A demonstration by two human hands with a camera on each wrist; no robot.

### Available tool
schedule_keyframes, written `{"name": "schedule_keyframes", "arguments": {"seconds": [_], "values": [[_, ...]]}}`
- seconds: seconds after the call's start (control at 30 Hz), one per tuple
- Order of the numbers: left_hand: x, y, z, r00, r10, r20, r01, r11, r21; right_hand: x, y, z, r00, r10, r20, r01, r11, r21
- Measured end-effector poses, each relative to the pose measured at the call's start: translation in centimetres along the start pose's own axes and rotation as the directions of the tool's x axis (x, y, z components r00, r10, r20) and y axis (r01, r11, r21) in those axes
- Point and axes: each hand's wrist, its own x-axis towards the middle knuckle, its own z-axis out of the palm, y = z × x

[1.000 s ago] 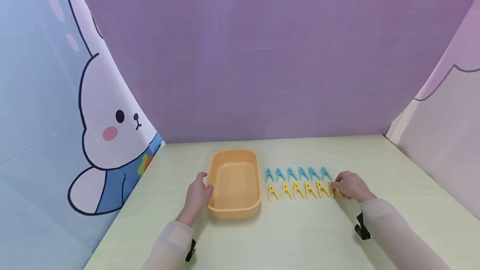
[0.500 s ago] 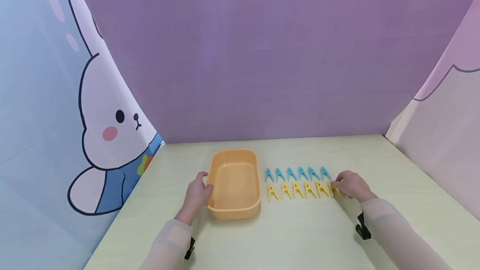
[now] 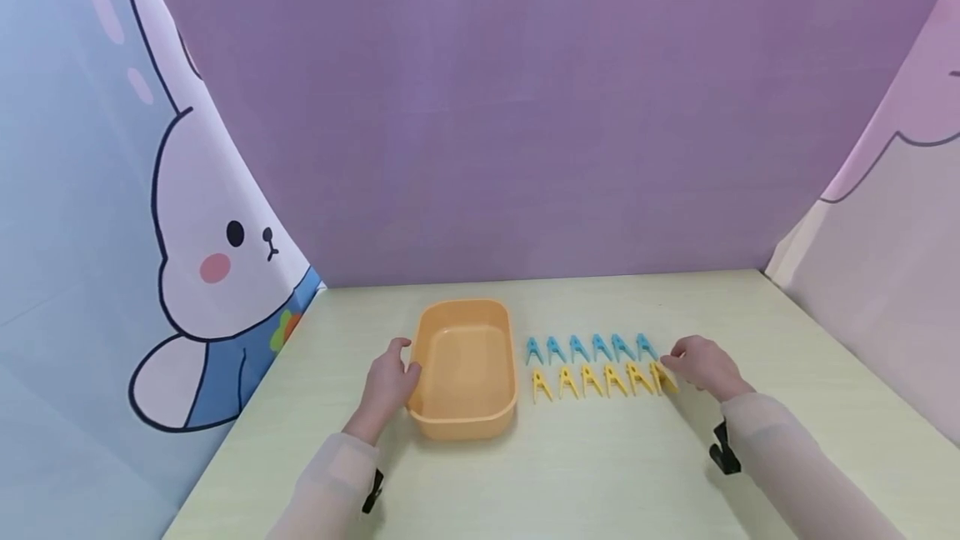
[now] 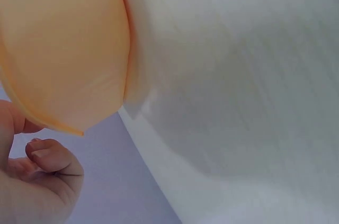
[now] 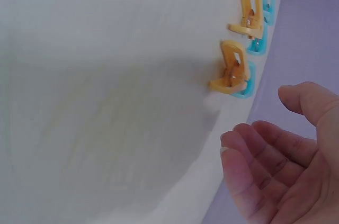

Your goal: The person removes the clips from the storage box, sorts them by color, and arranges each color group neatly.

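An orange basin [image 3: 461, 373] sits on the table. At its left rim is my left hand [image 3: 384, 382], the thumb reaching over the rim. In the left wrist view the other fingers [image 4: 55, 158] are loosely bent outside the basin, with a gap between them and its wall. Right of the basin lie a row of blue clothespins [image 3: 577, 348] and, nearer me, a row of yellow clothespins [image 3: 591, 382]. My right hand [image 3: 705, 367] is beside the rightmost yellow clothespin [image 5: 233, 70]. The right wrist view shows thumb and fingers apart, holding nothing.
The pale table [image 3: 577, 473] runs back to a purple cloth wall [image 3: 525, 123]. A printed rabbit panel [image 3: 217, 257] closes the left side, and a pale panel [image 3: 885, 290] stands at the right.
The rightmost yellow clothespin, earlier partly covered by my right fingertips, now shows more fully as the hand has eased off it. My left hand stays at the rim; the whole view has shifted slightly.
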Motion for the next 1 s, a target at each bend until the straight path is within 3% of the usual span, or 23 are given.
{"name": "schedule_keyframes", "arguments": {"seconds": [0.73, 1.0], "values": [[1.5, 2.2, -0.9, 1.0, 0.027, 0.007, -0.028, 0.996, 0.086, 0.3, -1.4, -2.2, 0.994, -0.088, -0.064, 0.086, 0.996, -0.037], [2.2, 2.9, -1.1, 0.997, 0.006, 0.074, -0.014, 0.994, 0.106, 0.4, -1.7, -2.5, 0.988, -0.126, -0.092, 0.122, 0.991, -0.048]]}}
